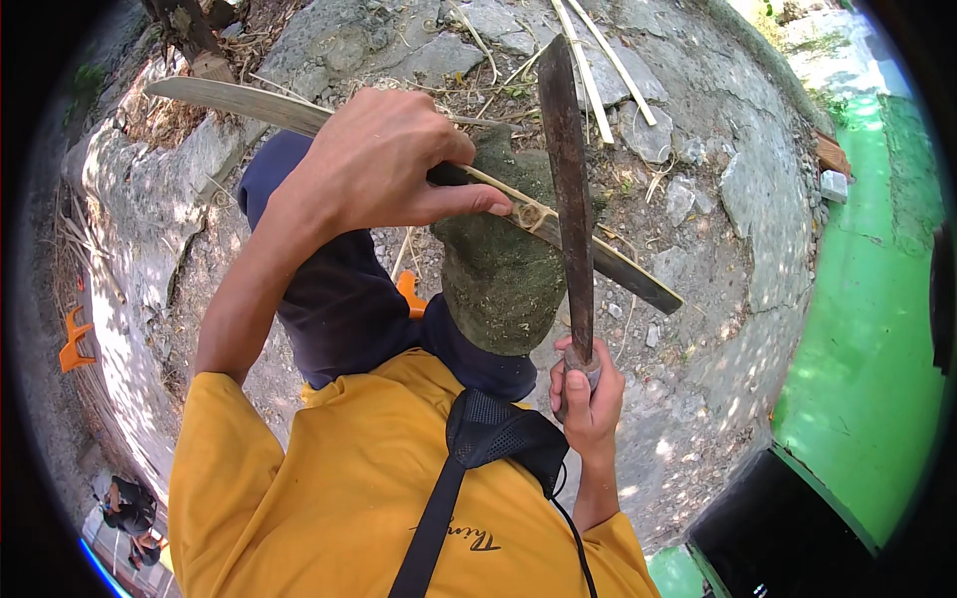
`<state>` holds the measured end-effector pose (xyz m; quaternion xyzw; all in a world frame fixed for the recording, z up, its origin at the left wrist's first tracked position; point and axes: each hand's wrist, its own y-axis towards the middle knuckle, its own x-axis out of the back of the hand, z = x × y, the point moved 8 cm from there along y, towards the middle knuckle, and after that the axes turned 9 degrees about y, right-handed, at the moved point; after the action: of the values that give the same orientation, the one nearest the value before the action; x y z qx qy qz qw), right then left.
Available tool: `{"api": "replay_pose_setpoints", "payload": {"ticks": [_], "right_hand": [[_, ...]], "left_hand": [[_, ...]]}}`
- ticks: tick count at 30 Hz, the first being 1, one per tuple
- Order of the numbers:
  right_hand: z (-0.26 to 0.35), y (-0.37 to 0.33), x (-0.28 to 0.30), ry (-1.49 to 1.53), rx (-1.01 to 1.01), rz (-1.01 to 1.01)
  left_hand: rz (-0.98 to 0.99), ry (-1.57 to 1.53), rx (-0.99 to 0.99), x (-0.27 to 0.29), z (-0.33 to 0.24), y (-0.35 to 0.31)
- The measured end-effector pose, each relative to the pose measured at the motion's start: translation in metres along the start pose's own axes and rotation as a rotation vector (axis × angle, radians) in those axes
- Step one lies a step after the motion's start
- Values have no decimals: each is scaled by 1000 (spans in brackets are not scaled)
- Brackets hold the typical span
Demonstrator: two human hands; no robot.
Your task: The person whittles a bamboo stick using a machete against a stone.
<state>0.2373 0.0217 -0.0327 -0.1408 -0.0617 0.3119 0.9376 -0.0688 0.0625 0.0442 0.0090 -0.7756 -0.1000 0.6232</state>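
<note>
A split length of bamboo (628,265) lies slanting across my lap, from the upper left down to the right. My left hand (384,159) is closed round it, thumb along its edge beside a node. My right hand (590,404) grips the handle of a machete (566,149), whose dark, rust-brown blade points up and away from me. The blade crosses over the bamboo to the right of the node; whether it touches or only overlaps it, I cannot tell. Under the bamboo, a dusty grey-green cloth (498,264) covers my right knee.
Pale bamboo strips (588,75) lie on cracked stony ground ahead. Loose stones (683,199) and shavings are scattered around. An orange plastic piece (410,295) shows between my legs, another orange plastic object (75,339) at far left. A green surface (847,329) runs along the right. People (130,508) are at lower left.
</note>
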Motion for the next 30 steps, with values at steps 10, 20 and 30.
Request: {"api": "replay_pose_setpoints", "payload": {"ticks": [10,20,30], "right_hand": [[21,45,-15,35,27,3],[-1,25,-6,-24,82,0],[-19,-5,-4,-30,66,-25]], "left_hand": [[30,-41,59,-5,3,-7],[152,-87,94,-15,7,-4],[227,-100,119,-21,14,-4]]}}
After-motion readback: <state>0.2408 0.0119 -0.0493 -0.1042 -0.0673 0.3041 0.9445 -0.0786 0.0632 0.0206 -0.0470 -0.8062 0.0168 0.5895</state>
